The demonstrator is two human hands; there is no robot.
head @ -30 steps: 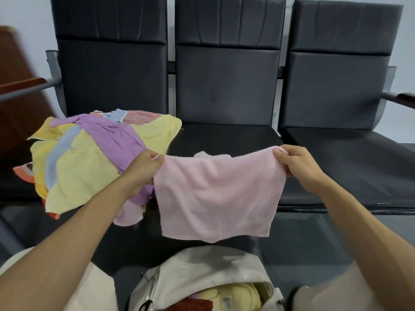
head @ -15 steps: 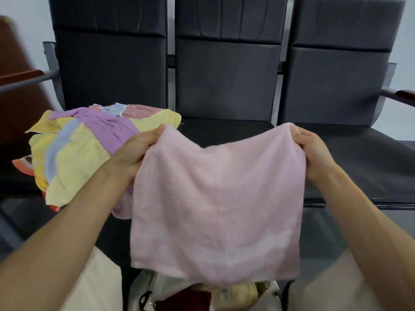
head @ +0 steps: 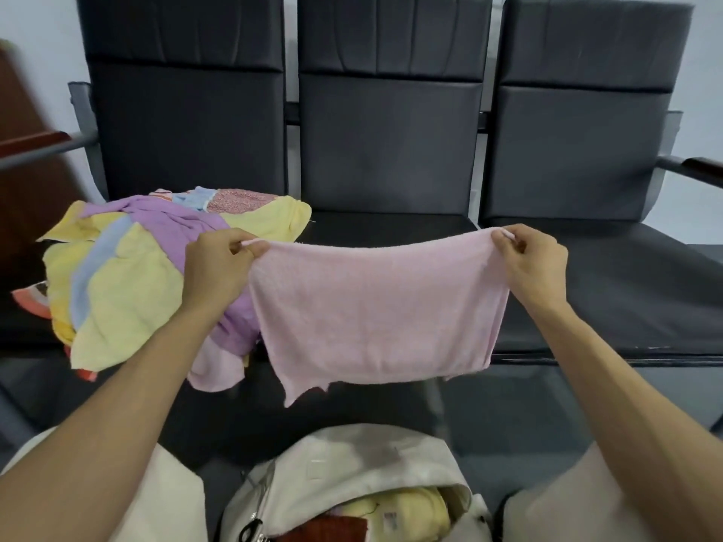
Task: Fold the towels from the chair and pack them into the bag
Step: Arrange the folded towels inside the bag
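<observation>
three padded black chairs (head: 391, 150) stand in a row, smooth-faced. pile (head: 129, 291) of crumpled terry towels, mostly yellow and purple, lies on the left seat. pink towel (head: 375, 307), soft and apparently doubled, hangs spread before the middle seat, above the open cream bag (head: 352, 463). left hand (head: 217, 271) and right hand (head: 536, 267) each pinch a top corner. step in hand: folding. next move: bring corners together, edges aligned.
</observation>
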